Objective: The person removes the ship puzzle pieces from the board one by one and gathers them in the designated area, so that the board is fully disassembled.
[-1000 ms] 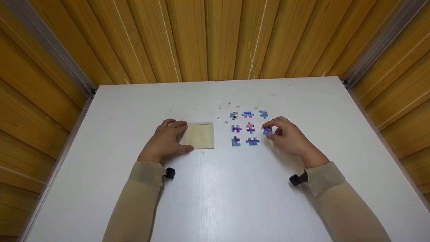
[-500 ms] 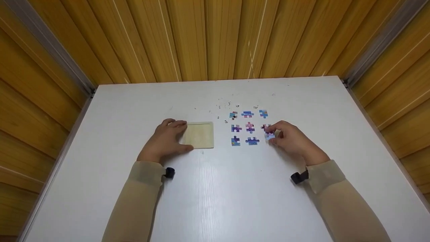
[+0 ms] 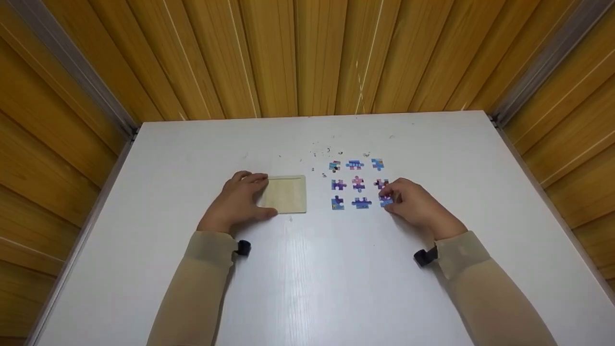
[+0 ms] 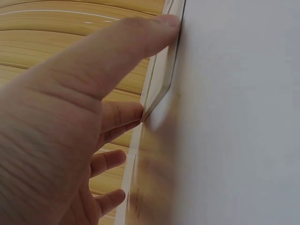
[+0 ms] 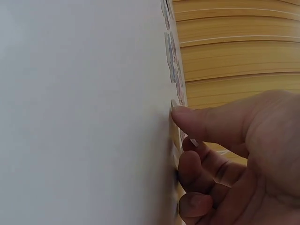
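Observation:
A square pale wooden puzzle tray (image 3: 287,194) lies on the white table. My left hand (image 3: 235,199) holds it at the left side, thumb on the near edge and fingertips at the far edge; the left wrist view shows the thumb (image 4: 140,40) against the tray's rim (image 4: 161,68). Right of the tray, colourful jigsaw pieces lie spaced in rows. My right hand (image 3: 415,202) pinches the near-right jigsaw piece (image 3: 385,201) between thumb and fingers, partly covering it. Just beyond sits another piece (image 3: 381,183), and to its left a blue-purple piece (image 3: 361,203).
More jigsaw pieces lie in the far row, such as a blue one (image 3: 377,164). Small dark specks (image 3: 328,150) are scattered beyond them on the white table (image 3: 307,278). A yellow wood-patterned wall (image 3: 307,57) rises behind the table's far edge.
My right hand has moved a little toward the near side with the pinched jigsaw piece, uncovering the piece above it. My left hand and the tray have stayed in place.

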### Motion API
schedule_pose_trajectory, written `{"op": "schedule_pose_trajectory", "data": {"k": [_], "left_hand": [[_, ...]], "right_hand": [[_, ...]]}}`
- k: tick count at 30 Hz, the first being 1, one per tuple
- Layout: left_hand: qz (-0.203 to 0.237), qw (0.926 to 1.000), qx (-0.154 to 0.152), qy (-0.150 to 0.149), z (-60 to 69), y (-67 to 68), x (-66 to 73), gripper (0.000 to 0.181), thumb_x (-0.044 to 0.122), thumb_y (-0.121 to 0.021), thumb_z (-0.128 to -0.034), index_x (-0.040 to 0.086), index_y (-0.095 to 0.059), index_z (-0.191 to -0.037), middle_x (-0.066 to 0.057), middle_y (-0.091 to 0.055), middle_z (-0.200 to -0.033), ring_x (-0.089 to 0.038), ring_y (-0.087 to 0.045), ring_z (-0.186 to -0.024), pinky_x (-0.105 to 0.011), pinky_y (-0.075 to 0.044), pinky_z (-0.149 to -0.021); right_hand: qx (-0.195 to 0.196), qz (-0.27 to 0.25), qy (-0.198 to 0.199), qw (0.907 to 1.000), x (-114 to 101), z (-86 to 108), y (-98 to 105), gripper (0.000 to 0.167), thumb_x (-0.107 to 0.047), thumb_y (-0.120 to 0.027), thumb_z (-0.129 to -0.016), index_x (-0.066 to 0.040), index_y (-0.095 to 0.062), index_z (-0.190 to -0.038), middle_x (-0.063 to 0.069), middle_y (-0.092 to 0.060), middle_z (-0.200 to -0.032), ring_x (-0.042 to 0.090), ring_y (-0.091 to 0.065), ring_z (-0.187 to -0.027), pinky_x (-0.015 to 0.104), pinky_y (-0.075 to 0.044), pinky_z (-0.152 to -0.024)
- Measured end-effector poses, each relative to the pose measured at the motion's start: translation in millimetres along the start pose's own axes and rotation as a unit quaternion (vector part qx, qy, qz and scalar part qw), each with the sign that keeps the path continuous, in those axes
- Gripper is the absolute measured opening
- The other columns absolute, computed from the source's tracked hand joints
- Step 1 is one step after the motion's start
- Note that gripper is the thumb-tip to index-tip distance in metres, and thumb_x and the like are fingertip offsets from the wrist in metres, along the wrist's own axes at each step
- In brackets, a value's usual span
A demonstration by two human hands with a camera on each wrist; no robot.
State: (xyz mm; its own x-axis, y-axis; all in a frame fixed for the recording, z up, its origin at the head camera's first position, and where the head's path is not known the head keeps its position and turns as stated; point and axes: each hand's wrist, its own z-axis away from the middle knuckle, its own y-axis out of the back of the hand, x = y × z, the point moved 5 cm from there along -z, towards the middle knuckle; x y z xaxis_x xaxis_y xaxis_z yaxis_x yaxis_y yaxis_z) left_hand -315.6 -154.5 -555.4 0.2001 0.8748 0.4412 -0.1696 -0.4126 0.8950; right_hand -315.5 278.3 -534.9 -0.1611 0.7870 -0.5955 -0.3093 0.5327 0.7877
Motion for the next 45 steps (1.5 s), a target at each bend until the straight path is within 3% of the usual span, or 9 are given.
{"op": "schedule_pose_trajectory", "data": {"k": [13, 24, 30, 38, 41, 45], "left_hand": [[0.006, 0.9999, -0.004, -0.010, 2.0, 1.8, -0.9, 0.099, 0.055, -0.095, -0.0877, 0.013, -0.055, -0.168, 0.000, -0.052, -0.177, -0.036, -0.036, -0.169, -0.061, -0.035, -0.139], [0.005, 0.9999, 0.002, -0.012, 0.4, 1.5, -0.3, 0.098, 0.054, -0.096, -0.0857, 0.013, -0.057, -0.167, 0.000, -0.053, -0.177, -0.035, -0.036, -0.169, -0.061, -0.035, -0.139], [0.004, 0.9999, -0.001, -0.009, -0.9, 1.1, 0.6, 0.099, 0.055, -0.096, -0.0856, 0.014, -0.057, -0.167, 0.001, -0.052, -0.177, -0.035, -0.036, -0.169, -0.061, -0.035, -0.139], [0.003, 0.9999, -0.001, -0.012, -3.9, 1.1, 2.1, 0.098, 0.054, -0.095, -0.0864, 0.015, -0.057, -0.167, 0.000, -0.052, -0.177, -0.035, -0.037, -0.168, -0.062, -0.035, -0.139], [0.004, 1.0000, -0.002, -0.007, -4.4, 0.2, 2.3, 0.098, 0.054, -0.095, -0.0865, 0.015, -0.057, -0.168, 0.001, -0.052, -0.177, -0.035, -0.036, -0.169, -0.061, -0.036, -0.139], [0.003, 1.0000, -0.003, -0.003, -3.4, -3.7, 3.2, 0.098, 0.054, -0.095, -0.0861, 0.015, -0.057, -0.168, 0.002, -0.051, -0.178, -0.035, -0.035, -0.169, -0.060, -0.036, -0.139]], "right_hand": [[0.008, 0.000, -0.043, 0.9991, 1.7, -0.9, -0.7, 0.032, -0.011, -0.077, -0.104, -0.010, -0.076, -0.136, 0.016, -0.067, -0.133, 0.031, -0.059, -0.110, 0.041, -0.052, -0.091], [0.012, 0.003, -0.006, 0.9999, -2.1, 1.7, 2.7, 0.031, -0.009, -0.079, -0.101, -0.005, -0.078, -0.131, 0.022, -0.068, -0.137, 0.034, -0.061, -0.113, 0.049, -0.052, -0.099], [0.006, -0.001, -0.005, 1.0000, -1.2, 3.5, 2.4, 0.032, -0.010, -0.079, -0.101, -0.004, -0.078, -0.132, 0.023, -0.068, -0.136, 0.034, -0.061, -0.112, 0.050, -0.052, -0.099], [0.011, -0.001, -0.012, 0.9999, 1.6, 4.4, 2.9, 0.032, -0.008, -0.078, -0.101, -0.003, -0.077, -0.133, 0.024, -0.066, -0.143, 0.040, -0.062, -0.124, 0.064, -0.053, -0.114], [0.012, 0.000, -0.017, 0.9998, 2.8, 3.6, 2.9, 0.032, -0.008, -0.077, -0.101, -0.005, -0.077, -0.133, 0.023, -0.066, -0.143, 0.039, -0.062, -0.123, 0.062, -0.053, -0.112], [0.011, -0.001, -0.026, 0.9996, 4.4, 3.0, 5.1, 0.033, -0.015, -0.078, -0.103, -0.008, -0.077, -0.134, 0.021, -0.066, -0.144, 0.035, -0.060, -0.117, 0.050, -0.053, -0.101]]}}
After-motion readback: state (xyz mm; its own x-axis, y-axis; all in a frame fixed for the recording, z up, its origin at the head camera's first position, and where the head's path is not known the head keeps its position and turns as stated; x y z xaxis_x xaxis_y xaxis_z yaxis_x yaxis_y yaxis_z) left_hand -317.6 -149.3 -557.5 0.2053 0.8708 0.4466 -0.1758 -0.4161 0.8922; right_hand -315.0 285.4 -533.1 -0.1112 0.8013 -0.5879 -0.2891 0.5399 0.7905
